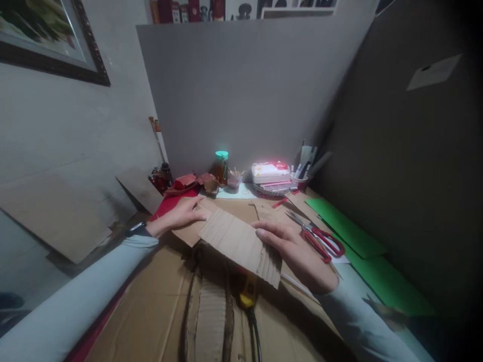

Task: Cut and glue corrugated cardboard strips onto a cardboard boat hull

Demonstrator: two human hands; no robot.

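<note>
A flat piece of cardboard (pixel 234 239) with a ridged right end is held tilted above the work surface. My right hand (pixel 281 241) is closed on its right part, thumb on top. At the upper left my left hand (pixel 184 212) has its thumb and fingers around another brown cardboard piece (pixel 188 234), which meets the first one. Beneath them lies a curved corrugated cardboard form (pixel 211 311). A yellow tool (pixel 248 291) with a black cord shows partly under the held piece; its front end is hidden.
Red-handled scissors (pixel 320 239) lie right of my right hand, beside green sheets (pixel 347 226). At the back stand a jar with a turquoise lid (pixel 221 168), a cup of sticks (pixel 234 181), a tissue pack (pixel 270 172) and a pen cup (pixel 301 176). Red material (pixel 177 196) lies back left.
</note>
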